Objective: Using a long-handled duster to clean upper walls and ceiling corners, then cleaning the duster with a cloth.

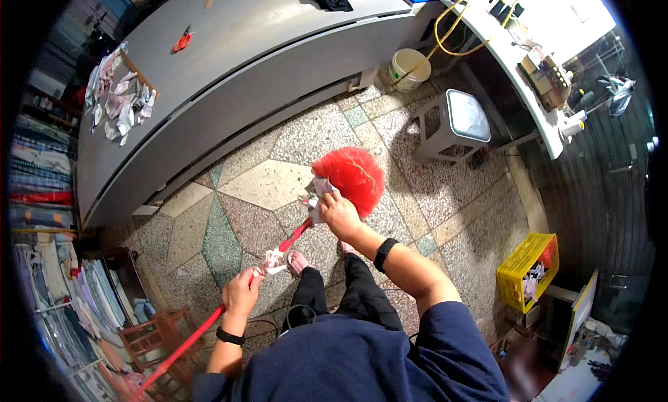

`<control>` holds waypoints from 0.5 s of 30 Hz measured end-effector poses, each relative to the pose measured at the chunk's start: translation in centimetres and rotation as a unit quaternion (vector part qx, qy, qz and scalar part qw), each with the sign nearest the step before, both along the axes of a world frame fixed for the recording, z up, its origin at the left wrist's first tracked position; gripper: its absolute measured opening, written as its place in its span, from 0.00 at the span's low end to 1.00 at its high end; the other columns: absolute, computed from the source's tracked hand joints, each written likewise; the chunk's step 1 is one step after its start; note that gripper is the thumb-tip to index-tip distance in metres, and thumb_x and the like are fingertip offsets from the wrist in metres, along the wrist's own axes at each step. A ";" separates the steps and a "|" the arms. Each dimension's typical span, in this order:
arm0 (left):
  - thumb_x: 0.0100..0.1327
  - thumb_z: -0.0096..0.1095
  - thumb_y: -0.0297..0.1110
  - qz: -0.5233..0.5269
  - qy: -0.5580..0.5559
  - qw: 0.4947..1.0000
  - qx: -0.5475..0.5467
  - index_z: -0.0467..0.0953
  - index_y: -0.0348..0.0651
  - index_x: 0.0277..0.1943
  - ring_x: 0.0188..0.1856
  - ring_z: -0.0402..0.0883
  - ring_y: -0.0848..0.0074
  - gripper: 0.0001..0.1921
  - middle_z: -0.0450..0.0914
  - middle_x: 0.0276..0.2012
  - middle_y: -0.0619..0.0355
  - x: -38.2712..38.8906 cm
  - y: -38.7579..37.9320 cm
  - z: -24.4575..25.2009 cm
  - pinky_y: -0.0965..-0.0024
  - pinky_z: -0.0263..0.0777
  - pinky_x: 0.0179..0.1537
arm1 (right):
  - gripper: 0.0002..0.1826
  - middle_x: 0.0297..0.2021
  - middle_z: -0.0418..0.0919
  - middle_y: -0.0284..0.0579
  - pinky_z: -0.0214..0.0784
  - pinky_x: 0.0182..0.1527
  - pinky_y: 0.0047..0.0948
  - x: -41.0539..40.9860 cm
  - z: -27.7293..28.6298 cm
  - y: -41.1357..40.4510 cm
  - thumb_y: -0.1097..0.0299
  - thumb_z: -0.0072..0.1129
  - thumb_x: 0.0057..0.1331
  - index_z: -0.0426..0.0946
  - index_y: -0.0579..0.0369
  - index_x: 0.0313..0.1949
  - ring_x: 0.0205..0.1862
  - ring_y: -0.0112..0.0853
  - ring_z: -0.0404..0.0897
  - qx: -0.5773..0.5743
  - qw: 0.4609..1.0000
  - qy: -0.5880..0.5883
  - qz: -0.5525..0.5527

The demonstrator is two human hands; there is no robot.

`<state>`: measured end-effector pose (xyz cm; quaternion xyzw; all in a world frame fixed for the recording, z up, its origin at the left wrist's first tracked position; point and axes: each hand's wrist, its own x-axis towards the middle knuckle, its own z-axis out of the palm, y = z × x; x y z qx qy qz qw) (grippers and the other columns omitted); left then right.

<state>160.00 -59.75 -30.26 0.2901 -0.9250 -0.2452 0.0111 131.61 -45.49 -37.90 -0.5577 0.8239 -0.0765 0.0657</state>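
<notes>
A broom with red bristles [357, 175] and a red handle [180, 352] lies slantwise across the front of my body, bristle end up and away. My left hand [242, 293] is closed around the handle, just below a strip of pale cloth [273, 261] tied or wrapped on it. At the broom's neck, my right hand [342, 216] has its fingers on a pale cloth piece [322, 185] beside the bristles. How far that cloth goes around the neck is hidden by the hand. Both feet stand on the patterned terrazzo floor [266, 185].
A long grey table [271, 31] holds red-handled scissors [182, 43] and fabric scraps [122, 107]. Right of it stand a white bucket [404, 79], a plastic stool [437, 121] and a yellow crate [509, 287]. Folded fabrics [42, 162] and a wooden chair [148, 337] are at left.
</notes>
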 end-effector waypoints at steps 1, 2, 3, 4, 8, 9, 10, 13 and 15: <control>0.59 0.60 0.43 0.003 0.001 1.000 0.000 0.72 0.43 0.30 0.28 0.77 0.52 0.12 0.78 0.25 0.49 0.4 0.1 -0.1 0.54 0.68 0.27 | 0.17 0.42 0.73 0.47 0.69 0.45 0.30 -0.1 0.3 0.0 0.68 0.50 0.55 0.73 0.61 0.44 0.46 0.36 0.71 0.077 0.997 -0.024 0.018; 0.59 0.60 0.43 0.001 -0.022 1.000 -0.007 0.72 0.44 0.30 0.28 0.77 0.52 0.12 0.78 0.25 0.50 0.9 0.1 -0.3 0.54 0.68 0.27 | 0.11 0.39 0.76 0.45 0.71 0.43 0.32 -0.4 0.5 0.4 0.70 0.53 0.53 0.75 0.60 0.36 0.46 0.39 0.72 -0.042 0.999 0.021 -0.007; 0.59 0.60 0.44 0.000 -0.045 0.999 -0.013 0.72 0.44 0.30 0.28 0.77 0.52 0.12 0.78 0.26 0.50 1.3 0.2 -0.5 0.54 0.68 0.27 | 0.07 0.36 0.78 0.44 0.70 0.44 0.32 -0.9 0.9 0.5 0.71 0.55 0.52 0.76 0.56 0.31 0.45 0.40 0.74 -0.165 0.982 0.052 -0.074; 0.59 0.60 0.44 0.000 -0.043 0.999 -0.013 0.72 0.44 0.30 0.28 0.77 0.52 0.12 0.78 0.26 0.50 1.7 0.2 -0.4 0.54 0.68 0.27 | 0.07 0.34 0.78 0.45 0.71 0.42 0.34 -1.9 1.8 1.1 0.71 0.55 0.52 0.77 0.56 0.32 0.41 0.41 0.76 -0.218 0.968 -0.009 -0.122; 0.59 0.60 0.45 0.010 -0.073 0.997 -0.023 0.74 0.45 0.31 0.28 0.77 0.53 0.12 0.78 0.26 0.50 2.9 0.4 -0.1 0.54 0.68 0.27 | 0.06 0.24 0.77 0.50 0.69 0.32 0.41 -6.3 5.7 3.6 0.66 0.56 0.58 0.77 0.54 0.31 0.28 0.46 0.77 -0.276 0.888 -0.167 -0.329; 0.59 0.60 0.45 0.008 -0.069 0.997 -0.035 0.74 0.45 0.32 0.29 0.77 0.53 0.12 0.78 0.26 0.49 3.1 0.5 0.1 0.54 0.69 0.27 | 0.08 0.23 0.77 0.51 0.68 0.31 0.43 -7.1 5.9 4.2 0.64 0.55 0.60 0.77 0.55 0.30 0.26 0.47 0.76 -0.267 0.881 -0.197 -0.337; 0.59 0.60 0.45 0.003 -0.065 0.997 -0.036 0.74 0.45 0.32 0.29 0.77 0.53 0.12 0.78 0.26 0.49 3.0 0.5 0.1 0.54 0.69 0.27 | 0.10 0.25 0.77 0.52 0.69 0.34 0.44 -7.9 5.3 4.6 0.61 0.54 0.62 0.78 0.53 0.33 0.30 0.49 0.77 -0.214 0.883 -0.240 -0.342; 0.59 0.61 0.45 0.004 -0.066 0.997 -0.026 0.75 0.46 0.32 0.29 0.78 0.53 0.12 0.78 0.26 0.50 2.6 0.5 0.2 0.55 0.69 0.27 | 0.26 0.51 0.69 0.63 0.66 0.51 0.45 -7.7 0.7 5.4 0.61 0.51 0.63 0.64 0.54 0.59 0.50 0.53 0.72 -0.203 0.953 -0.183 -0.132; 0.58 0.62 0.43 0.016 -0.037 0.999 -0.012 0.75 0.44 0.32 0.28 0.78 0.54 0.11 0.78 0.26 0.50 2.4 0.5 0.6 0.56 0.69 0.27 | 0.37 0.60 0.63 0.57 0.61 0.59 0.41 -6.1 -0.3 5.3 0.67 0.56 0.57 0.53 0.55 0.65 0.59 0.49 0.65 -0.159 0.970 -0.123 -0.136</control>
